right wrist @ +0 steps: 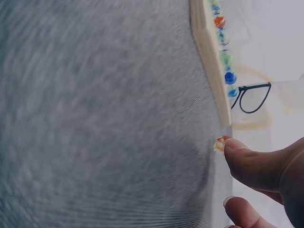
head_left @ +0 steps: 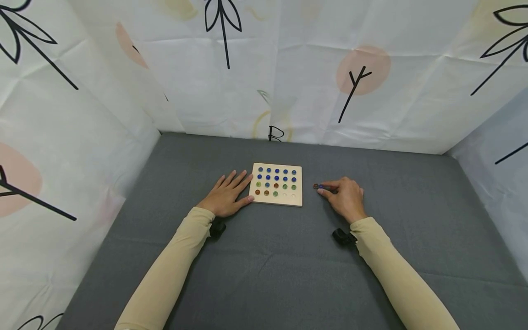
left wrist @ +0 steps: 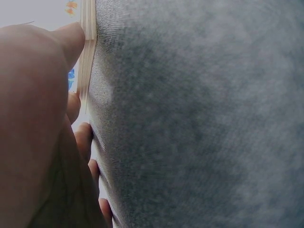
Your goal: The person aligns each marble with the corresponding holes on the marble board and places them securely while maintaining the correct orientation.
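Just right of the wooden board (head_left: 277,184), a small cluster of loose marbles (head_left: 317,186) lay on the grey surface (head_left: 264,261), an orange-brown one and a bluish one as far as we could make out from the head view. Our right hand (head_left: 345,198) rested beside them, its fingers curled inward and its fingertips (head_left: 321,192) touching the cluster; the right wrist view showed one fingertip (right wrist: 233,145) pressed against an orange marble (right wrist: 220,143) on the cloth, so we judged the grip narrow, touching that marble rather than closed round it.

The board sat flat near the middle of the surface, between our two hands. Its upper rows held blue marbles (head_left: 277,173), and below them sat green and orange-brown ones, while a few holes at the lower right corner (head_left: 289,195) stood unfilled. Our left hand (head_left: 227,196) lay flat with straight fingers against the board's left edge, its grip wide and holding nothing; the left wrist view showed the thumb (left wrist: 71,38) touching the board's pale side (left wrist: 87,52).

Both arms wore beige sleeves (head_left: 169,270), with a small black camera (head_left: 341,237) at each wrist. White sheets printed with black leaves and pink circles (head_left: 363,68) walled the surface on three sides.
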A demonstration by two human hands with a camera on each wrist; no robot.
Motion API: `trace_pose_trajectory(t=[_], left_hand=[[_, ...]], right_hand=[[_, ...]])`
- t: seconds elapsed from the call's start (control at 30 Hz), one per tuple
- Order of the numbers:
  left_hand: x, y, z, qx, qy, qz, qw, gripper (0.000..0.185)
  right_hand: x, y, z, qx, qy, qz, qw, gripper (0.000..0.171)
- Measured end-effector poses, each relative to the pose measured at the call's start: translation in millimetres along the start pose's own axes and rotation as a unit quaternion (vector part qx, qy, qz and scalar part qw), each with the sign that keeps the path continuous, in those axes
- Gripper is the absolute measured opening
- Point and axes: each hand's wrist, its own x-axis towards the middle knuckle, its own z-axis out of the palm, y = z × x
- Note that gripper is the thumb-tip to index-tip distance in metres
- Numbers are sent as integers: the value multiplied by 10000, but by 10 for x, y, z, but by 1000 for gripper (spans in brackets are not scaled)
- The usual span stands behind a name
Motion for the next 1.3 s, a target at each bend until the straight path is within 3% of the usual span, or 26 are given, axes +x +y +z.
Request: trace_pose_trajectory(t=[0.97, 1.3], left_hand=[[-52, 124, -123, 162, -73, -107, 9998, 73], [-52, 104, -107, 132, -120, -126, 9998, 73]], right_hand=[[-134, -384, 98, -90, -219, -263, 9994, 26], [-160, -520, 199, 138, -340, -417, 9985, 24]])
